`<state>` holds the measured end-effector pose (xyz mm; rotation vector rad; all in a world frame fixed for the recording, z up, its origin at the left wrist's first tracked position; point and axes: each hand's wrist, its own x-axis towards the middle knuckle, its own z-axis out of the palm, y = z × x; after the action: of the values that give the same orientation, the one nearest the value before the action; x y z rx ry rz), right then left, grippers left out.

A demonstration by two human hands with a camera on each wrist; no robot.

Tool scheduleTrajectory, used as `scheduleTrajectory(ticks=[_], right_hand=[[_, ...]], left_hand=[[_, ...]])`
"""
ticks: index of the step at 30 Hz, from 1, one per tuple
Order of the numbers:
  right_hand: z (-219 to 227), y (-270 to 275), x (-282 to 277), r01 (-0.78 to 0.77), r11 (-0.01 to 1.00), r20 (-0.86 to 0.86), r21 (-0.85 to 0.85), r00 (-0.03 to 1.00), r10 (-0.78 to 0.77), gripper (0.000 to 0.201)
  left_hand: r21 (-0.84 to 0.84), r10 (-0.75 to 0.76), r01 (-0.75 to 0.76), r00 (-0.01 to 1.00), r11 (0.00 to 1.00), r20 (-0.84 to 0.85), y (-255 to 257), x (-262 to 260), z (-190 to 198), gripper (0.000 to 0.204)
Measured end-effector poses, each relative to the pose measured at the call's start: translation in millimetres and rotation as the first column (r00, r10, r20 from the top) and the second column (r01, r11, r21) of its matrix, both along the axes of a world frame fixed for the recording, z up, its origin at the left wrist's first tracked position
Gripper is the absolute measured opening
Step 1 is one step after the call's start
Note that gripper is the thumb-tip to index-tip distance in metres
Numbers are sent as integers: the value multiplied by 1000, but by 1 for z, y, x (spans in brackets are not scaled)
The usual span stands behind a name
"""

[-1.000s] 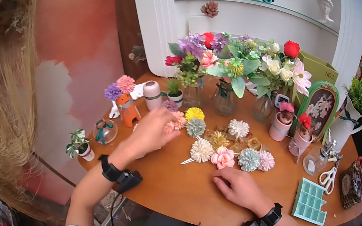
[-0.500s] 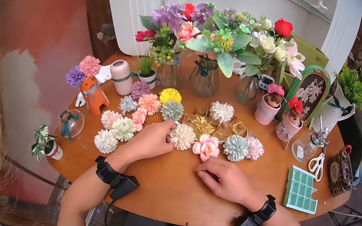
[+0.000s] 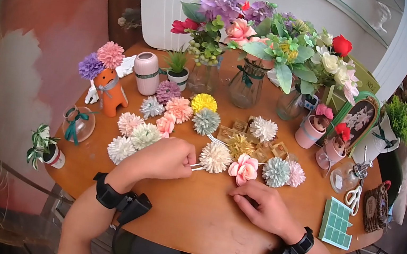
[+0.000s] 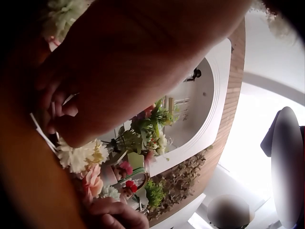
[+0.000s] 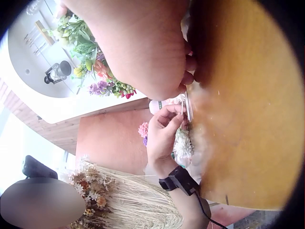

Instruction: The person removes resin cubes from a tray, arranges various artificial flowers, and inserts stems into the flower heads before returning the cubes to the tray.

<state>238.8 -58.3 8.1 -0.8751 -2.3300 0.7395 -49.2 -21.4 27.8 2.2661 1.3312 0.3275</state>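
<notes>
My left hand (image 3: 166, 158) is low over the table, thumb and fingers closing on a thin white stem (image 5: 182, 109) in the right wrist view. White stems (image 3: 198, 167) run from its fingertips to a cream pompom flower (image 3: 215, 157). The left wrist view shows that flower (image 4: 76, 156) beside the curled fingers. My right hand (image 3: 263, 207) rests on the table with loosely bent fingers, just in front of a pink rose (image 3: 244, 169). Left of my left hand are white (image 3: 120, 150), pale green (image 3: 145, 136) and pink (image 3: 131, 124) flowers.
Behind are a yellow flower (image 3: 203, 103), a grey-green one (image 3: 206, 121), clear amber blocks (image 3: 279, 150) and glass vases (image 3: 245, 93). A mint divided tray (image 3: 337, 223), scissors (image 3: 353, 199) and a spray bottle (image 3: 344, 177) stand at the right; an orange dog figure (image 3: 112, 97) at the left.
My left hand came back from the pink flowers at left to the cream flower's stems, then slid slightly nearer my body. The right hand stays by the rose; the head view shifted.
</notes>
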Motion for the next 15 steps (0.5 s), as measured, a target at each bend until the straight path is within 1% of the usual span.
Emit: scheduleTrajectory(ticks=[2,4,6,8,9,11,12,13,14,15], right_hand=[[1,-1,0,2,1000,6,-14,1000,-2,13],[2,-2,1,14,1000,13,-27,1000,-14,13],[2,-2,2,-6,1000,3,-4,1000,6,13],[2,-3,2,-4,1000,2,-6,1000,4,13],[3,-3,2,-6,1000,1,-8,1000,6,14],[2,-3,4,5,1000,3,-2,1000,-5,16],[1,-4,4,12,1000,7,1,1000,-12,18],[3,-5,3,16,1000,4,2,1000,-16,18],[6,-7,3,53,991,8,-121,999,-53,21],[8,-8,2,90,966,16,-242,996,-89,23]], left_hand=[[-148,47,-35,996,988,74,1,-3,3,20],[-163,52,-41,996,986,66,7,-9,-2,20],[-176,55,-44,997,983,58,9,-9,-3,20],[-177,174,-164,984,970,44,6,-6,1,17],[-176,170,-160,984,971,43,4,-6,3,17],[-197,127,-84,968,977,216,-1,-6,7,12],[-197,123,-81,970,977,212,-6,-4,12,12],[-254,47,41,942,966,331,-11,-1,20,11],[-296,-17,166,893,941,449,-15,2,23,9],[-297,-19,169,894,940,447,-16,7,20,9]])
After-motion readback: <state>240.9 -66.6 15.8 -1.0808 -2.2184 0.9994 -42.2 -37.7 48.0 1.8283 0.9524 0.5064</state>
